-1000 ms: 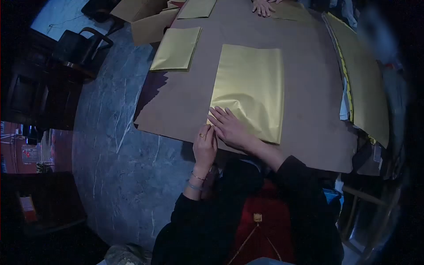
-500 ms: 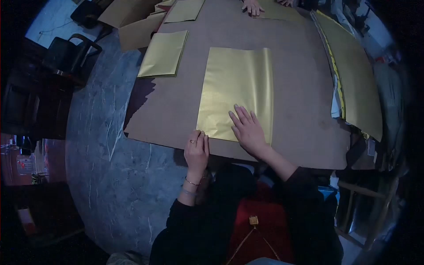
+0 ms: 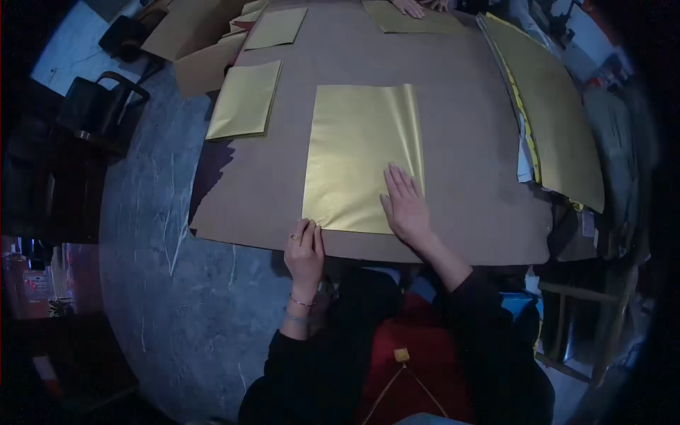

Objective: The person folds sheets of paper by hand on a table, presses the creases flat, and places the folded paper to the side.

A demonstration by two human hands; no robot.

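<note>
A gold sheet (image 3: 358,149) lies in front of me on the brown board that covers the table (image 3: 482,212). Its right side curves up slightly in a soft ridge. My left hand (image 3: 304,251) has its fingers pressed together at the sheet's near left corner, where small creases show. Flat on the lower right part of the sheet rests my right hand (image 3: 407,209), fingers stretched out and holding nothing.
Folded gold paper (image 3: 246,99) lies at the left, more (image 3: 278,28) behind it. A large gold stack (image 3: 549,106) fills the right edge. Another person's hands (image 3: 411,8) touch gold paper at the far side. An open cardboard box (image 3: 205,60) and chair (image 3: 99,106) stand left.
My right hand has slid a little to the right across the sheet, towards its right edge. My left hand stays at the corner. The whole view has shifted slightly.
</note>
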